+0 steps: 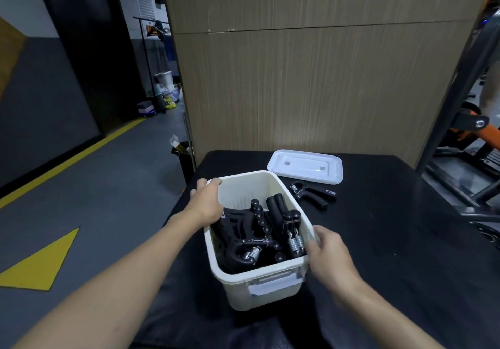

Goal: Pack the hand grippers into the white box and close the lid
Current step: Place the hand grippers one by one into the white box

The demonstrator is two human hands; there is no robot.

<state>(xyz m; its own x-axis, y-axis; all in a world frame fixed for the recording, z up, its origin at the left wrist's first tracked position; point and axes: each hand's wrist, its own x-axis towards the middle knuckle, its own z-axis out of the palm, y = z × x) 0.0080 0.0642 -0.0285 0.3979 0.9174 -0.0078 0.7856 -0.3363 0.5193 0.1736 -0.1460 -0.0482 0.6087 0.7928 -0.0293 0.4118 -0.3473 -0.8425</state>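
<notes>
The white box (259,290) stands open on the black table (392,235), with several black hand grippers (259,229) with steel springs piled inside. My left hand (207,202) grips the box's far left rim. My right hand (331,256) holds the near right rim, slightly blurred. One more black hand gripper (313,194) lies on the table just right of the box. The white lid (305,166) lies flat behind it, apart from the box.
A wooden panel wall (311,78) rises right behind the table. A dark metal frame and orange gym equipment (470,132) stand at the right. Left of the table is grey floor with yellow markings (43,264).
</notes>
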